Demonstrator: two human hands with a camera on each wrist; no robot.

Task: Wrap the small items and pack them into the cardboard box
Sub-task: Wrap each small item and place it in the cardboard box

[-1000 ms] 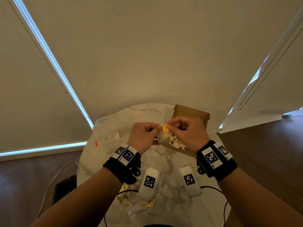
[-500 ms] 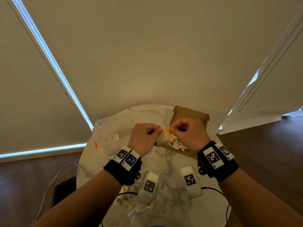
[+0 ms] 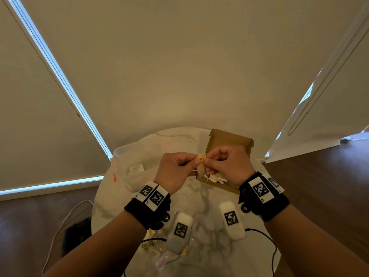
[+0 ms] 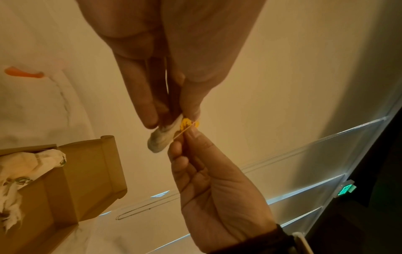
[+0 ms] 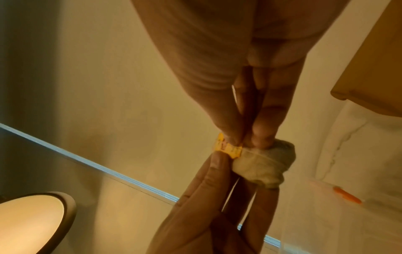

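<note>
A small item wrapped in pale paper, the wrapped bundle (image 3: 200, 171) (image 4: 162, 140) (image 5: 264, 165), hangs in the air between both hands, just in front of the cardboard box. A yellow sticker (image 3: 202, 157) (image 4: 188, 124) (image 5: 228, 149) sits at the bundle's gathered top. My left hand (image 3: 194, 161) (image 4: 172, 118) pinches the bundle's neck. My right hand (image 3: 208, 159) (image 5: 243, 141) pinches the sticker against it. The open brown cardboard box (image 3: 229, 141) (image 4: 87, 173) stands at the back right of the table, lid up, with other wrapped items (image 3: 216, 178) (image 4: 28, 165) inside.
The round marble table (image 3: 201, 198) holds a clear plastic container (image 3: 127, 154) with an orange piece (image 3: 114, 177) at the left. Two white tagged devices (image 3: 179, 233) (image 3: 231, 221) with black cables lie near me, one on a plastic bag (image 3: 154, 245) of small items. Dark floor surrounds the table.
Both hands stay together on the bundle at about the same spot. The fingers have shifted slightly around the yellow sticker.
</note>
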